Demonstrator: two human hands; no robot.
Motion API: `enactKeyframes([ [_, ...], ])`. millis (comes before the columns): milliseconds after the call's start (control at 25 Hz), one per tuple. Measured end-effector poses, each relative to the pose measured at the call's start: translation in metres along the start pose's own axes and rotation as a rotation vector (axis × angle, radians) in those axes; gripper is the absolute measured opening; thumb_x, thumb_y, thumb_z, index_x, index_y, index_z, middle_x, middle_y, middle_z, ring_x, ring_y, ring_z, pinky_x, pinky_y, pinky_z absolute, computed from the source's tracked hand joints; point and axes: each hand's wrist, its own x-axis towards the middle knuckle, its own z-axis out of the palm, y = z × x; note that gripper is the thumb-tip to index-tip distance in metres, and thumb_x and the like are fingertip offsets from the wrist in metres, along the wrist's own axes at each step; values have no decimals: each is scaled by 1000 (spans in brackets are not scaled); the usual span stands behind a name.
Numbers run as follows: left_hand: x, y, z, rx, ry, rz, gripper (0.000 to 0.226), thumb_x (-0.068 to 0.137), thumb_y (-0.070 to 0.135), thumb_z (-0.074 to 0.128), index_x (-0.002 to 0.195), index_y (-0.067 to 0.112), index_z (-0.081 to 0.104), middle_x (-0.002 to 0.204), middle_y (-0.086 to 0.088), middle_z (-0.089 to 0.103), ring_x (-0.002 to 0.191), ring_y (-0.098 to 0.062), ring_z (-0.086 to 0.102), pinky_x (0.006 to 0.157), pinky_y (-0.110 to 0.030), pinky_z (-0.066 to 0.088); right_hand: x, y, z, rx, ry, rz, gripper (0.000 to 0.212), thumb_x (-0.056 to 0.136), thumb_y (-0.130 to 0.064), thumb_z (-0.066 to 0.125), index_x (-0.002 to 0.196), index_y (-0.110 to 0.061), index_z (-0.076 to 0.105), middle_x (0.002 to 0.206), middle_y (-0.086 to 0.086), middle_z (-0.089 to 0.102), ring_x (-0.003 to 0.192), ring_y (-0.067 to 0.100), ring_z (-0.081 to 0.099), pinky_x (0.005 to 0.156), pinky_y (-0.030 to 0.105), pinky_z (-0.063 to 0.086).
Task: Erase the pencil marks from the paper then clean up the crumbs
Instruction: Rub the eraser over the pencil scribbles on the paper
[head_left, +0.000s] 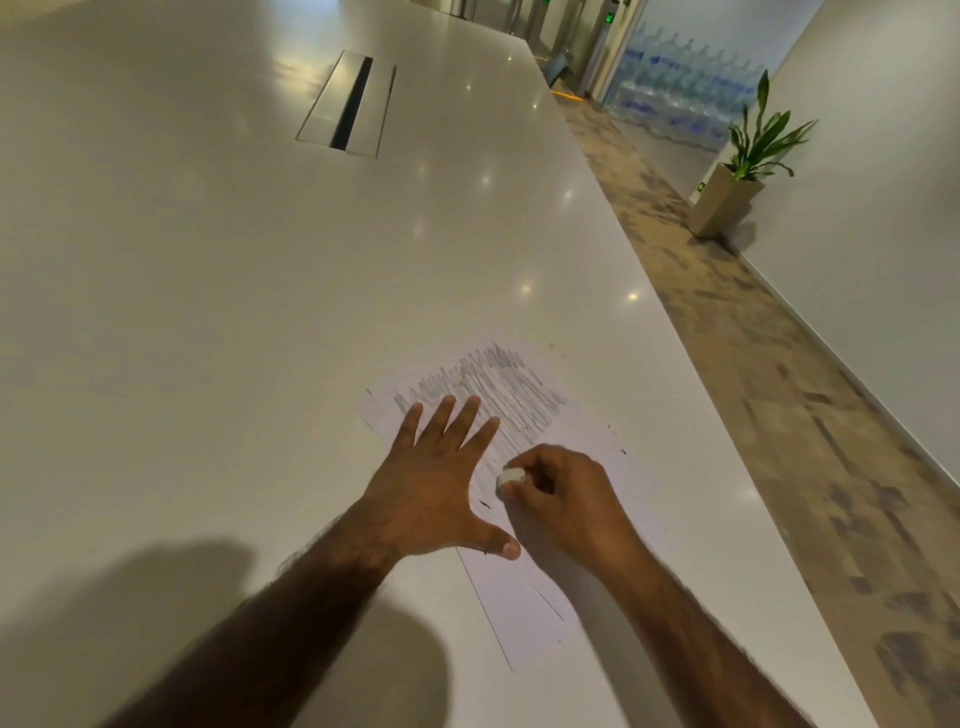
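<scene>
Tabletop (208, 312), white and glossy, runs far beyond the fingertips of both hands, with a metal cable hatch (345, 106) set into it well past them. Off past the right knuckles, across the floor, stand stacked water bottles (685, 88) with blue labels too blurred to read, and a potted plant (758, 140) with a small green sign (701, 185) beside its pot, too small to make out.

White paper (524, 608) lies under both hands, near the table's right edge. Grey pencil marks (519, 400) cover its far part, from under the left fingertips outward. They are loose zigzag scribble, not legible words.

Left hand (431, 488) presses flat on the sheet, fingers straight and spread wide, with the thumb stretched toward the right wrist. Right hand (566, 499) is curled, its fingertips and thumb pinching a small white eraser (510, 476). The eraser sits against the paper in the gap between the left index finger and left thumb, just beside the scribble's near edge.

Dark crumbs (484, 503) lie just below the eraser, close to the left thumb's base. A few more specks dot the table beyond the right knuckles.
</scene>
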Motion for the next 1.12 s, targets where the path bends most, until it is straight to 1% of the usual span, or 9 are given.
enactKeyframes([
  [120,2,2,1,-2,-7,3,138,61,103,42,157,31,-25,161,1,-39,149,-23,-35,123,-56,-13,-2,-5,3,4,77,9,7,91,-22,69,84,-23,71,77,-14,68,73,5,65,60,10,47],
  [240,3,0,3,6,8,8,137,65,97,51,157,30,-26,162,0,-39,149,-23,-37,122,-55,-15,-10,-10,5,9,-139,-33,9,93,-16,67,86,-20,71,77,-10,70,71,5,67,60,15,51],
  [360,4,-1,2,6,-12,12,141,58,104,41,157,29,-27,160,1,-41,149,-24,-36,122,-55,-15,-7,-10,0,-6,-23,19,11,95,-22,67,84,-24,69,79,-10,69,73,7,66,62,19,50],
  [480,3,1,2,10,7,12,138,64,99,48,158,29,-25,162,0,-38,149,-23,-36,122,-55,-15,-7,-13,-3,-79,-159,-62,11,93,-11,64,87,-19,70,82,-7,69,74,7,66,62,21,54],
  [600,4,0,2,1,-23,8,142,59,104,43,158,29,-26,160,1,-40,149,-24,-36,122,-55,-15,-4,-13,-10,-78,-64,-7,13,92,-14,68,82,-22,68,79,-13,67,71,1,62,60,12,44],
  [720,3,1,1,12,-21,5,140,63,100,48,157,29,-27,162,0,-39,148,-23,-37,122,-56,-15,-6,-13,-10,-136,-197,-70,13,91,-7,64,88,-19,71,83,-10,69,75,4,64,65,16,51],
  [840,4,1,1,5,-39,9,144,57,105,43,157,29,-27,161,1,-41,148,-24,-38,122,-56,-15,-7,-12,-12,-71,-86,21,10,92,-14,70,84,-19,69,82,-9,69,73,4,65,63,18,48],
  [960,3,2,0,13,-43,10,140,63,100,48,157,30,-26,161,1,-40,148,-24,-38,122,-56,-15,-6,-17,-12,-113,-219,-49,11,92,-9,65,89,-18,70,84,-8,69,73,5,64,62,17,50],
  [1120,3,1,1,-4,-49,21,141,60,102,46,157,30,-27,160,1,-41,147,-23,-39,121,-56,-16,-1,-18,-10,-96,-96,-6,6,91,-18,70,85,-19,69,81,-11,68,75,7,64,62,18,49],
])
